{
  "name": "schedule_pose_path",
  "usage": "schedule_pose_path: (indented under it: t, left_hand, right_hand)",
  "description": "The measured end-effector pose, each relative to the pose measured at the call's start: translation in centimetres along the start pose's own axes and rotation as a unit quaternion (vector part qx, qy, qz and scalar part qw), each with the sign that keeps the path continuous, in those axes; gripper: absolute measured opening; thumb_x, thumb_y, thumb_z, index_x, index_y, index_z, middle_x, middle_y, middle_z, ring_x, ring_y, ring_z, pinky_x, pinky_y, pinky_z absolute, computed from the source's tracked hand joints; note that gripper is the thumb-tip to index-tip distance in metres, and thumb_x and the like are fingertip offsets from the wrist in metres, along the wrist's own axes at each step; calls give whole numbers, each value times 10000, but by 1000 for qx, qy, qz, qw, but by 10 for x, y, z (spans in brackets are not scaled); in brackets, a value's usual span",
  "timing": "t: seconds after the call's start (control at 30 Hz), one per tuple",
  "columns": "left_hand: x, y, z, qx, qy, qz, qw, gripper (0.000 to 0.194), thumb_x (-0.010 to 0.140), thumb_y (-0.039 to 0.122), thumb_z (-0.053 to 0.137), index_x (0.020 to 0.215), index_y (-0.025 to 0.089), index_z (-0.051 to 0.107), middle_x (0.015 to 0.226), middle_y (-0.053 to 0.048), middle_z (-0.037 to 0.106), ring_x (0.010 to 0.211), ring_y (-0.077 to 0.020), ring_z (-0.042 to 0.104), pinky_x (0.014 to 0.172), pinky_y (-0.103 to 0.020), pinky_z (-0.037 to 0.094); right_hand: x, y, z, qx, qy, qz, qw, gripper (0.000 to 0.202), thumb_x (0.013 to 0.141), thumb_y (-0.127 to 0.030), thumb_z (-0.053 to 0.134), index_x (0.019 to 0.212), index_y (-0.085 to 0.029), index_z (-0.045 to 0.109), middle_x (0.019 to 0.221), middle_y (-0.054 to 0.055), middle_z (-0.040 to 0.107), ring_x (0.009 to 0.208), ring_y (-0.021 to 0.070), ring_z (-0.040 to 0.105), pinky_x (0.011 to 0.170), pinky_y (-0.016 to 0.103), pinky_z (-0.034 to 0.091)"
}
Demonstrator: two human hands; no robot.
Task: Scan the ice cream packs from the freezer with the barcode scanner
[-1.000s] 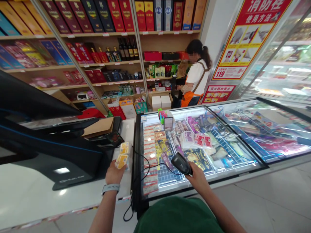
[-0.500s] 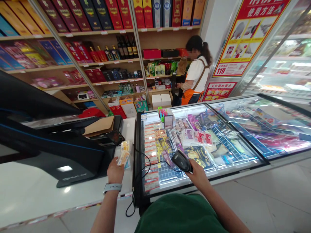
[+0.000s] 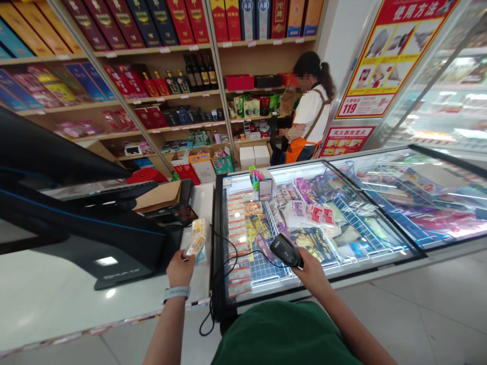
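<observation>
My left hand (image 3: 180, 269) pinches the near edge of a small white and orange packet (image 3: 195, 245) over the counter strip. Beside and beneath it lie another yellow-orange packet (image 3: 199, 226) and a light blue item, partly covered. My right hand (image 3: 310, 271) is wrapped round the handle of a black barcode scanner (image 3: 284, 249), above the freezer's glass lid. The scanner's head points up and left, and its cable (image 3: 243, 255) loops left across the glass to the counter's edge.
Left of my left hand stands a black checkout terminal (image 3: 125, 253) on the white counter (image 3: 38, 304). A flat cardboard box (image 3: 158, 196) lies behind it. The glass-topped freezer (image 3: 327, 299) spans the right. Beyond it, a person in an orange apron (image 3: 314, 114) faces the shelves (image 3: 160, 50).
The packet in my left hand has tilted and shifted slightly right, with my fingers now closed on its near end. My right hand and the scanner have barely moved.
</observation>
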State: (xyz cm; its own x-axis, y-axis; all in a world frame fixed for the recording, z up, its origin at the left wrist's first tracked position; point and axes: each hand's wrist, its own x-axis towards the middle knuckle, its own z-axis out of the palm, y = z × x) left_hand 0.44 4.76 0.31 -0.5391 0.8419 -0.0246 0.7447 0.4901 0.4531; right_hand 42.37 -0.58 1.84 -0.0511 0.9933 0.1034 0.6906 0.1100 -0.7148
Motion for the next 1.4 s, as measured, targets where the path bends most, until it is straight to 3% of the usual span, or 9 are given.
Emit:
schedule_pose_path:
  t: [0.37,0.53,0.67,0.8,0.97,1.3,1.4]
  left_hand:
    - [-1,11,-10,-57,34,-14,998,321,756,391,574,955,149,641,812,-75,694,738,-216,639,636,-273,423]
    - [-5,21,-15,-101,26,-17,994,299,745,385,580,923,152,642,755,-58,693,681,-207,652,606,-267,438]
    - [-3,20,-9,-169,3,-30,985,342,721,421,612,927,150,650,797,-58,712,640,-202,675,598,-274,476]
    - [0,17,4,-289,-34,-63,955,397,695,421,663,973,138,647,877,-64,720,610,-180,677,573,-277,526]
    - [-2,23,14,-436,-67,-108,891,291,716,272,691,960,125,630,822,-33,691,631,-141,672,618,-276,579]
    - [-12,44,14,-529,-116,-122,831,209,749,98,636,957,118,625,840,-33,690,684,-106,670,715,-266,585]
    - [-13,47,16,-534,-131,-122,826,240,733,103,648,971,123,627,842,-33,691,682,-109,667,691,-261,576]
  right_hand:
    - [1,-1,-2,-4,-9,-1,1000,316,720,-163,533,1034,-173,561,968,81,631,903,243,596,802,360,468]
    - [2,-1,-1,-2,-7,-3,1000,330,711,-150,529,1039,-177,556,974,78,626,911,239,593,803,354,465]
    - [2,-1,-2,0,-6,-3,1000,344,705,-147,529,1046,-172,558,968,77,627,913,239,593,808,358,467]
    - [1,-1,-2,2,-1,-6,1000,340,714,-153,532,1053,-173,560,962,74,626,898,236,597,798,354,472]
    - [1,-1,-3,0,6,-8,1000,332,720,-159,540,1051,-176,567,959,75,628,899,237,602,792,351,477]
    - [1,-1,-3,-12,-3,-1,1000,327,709,-158,539,1034,-169,570,960,82,634,899,244,604,789,353,476]
    - [1,-2,-3,-12,-4,1,1000,324,712,-162,536,1034,-168,572,962,83,637,896,244,605,788,355,477]
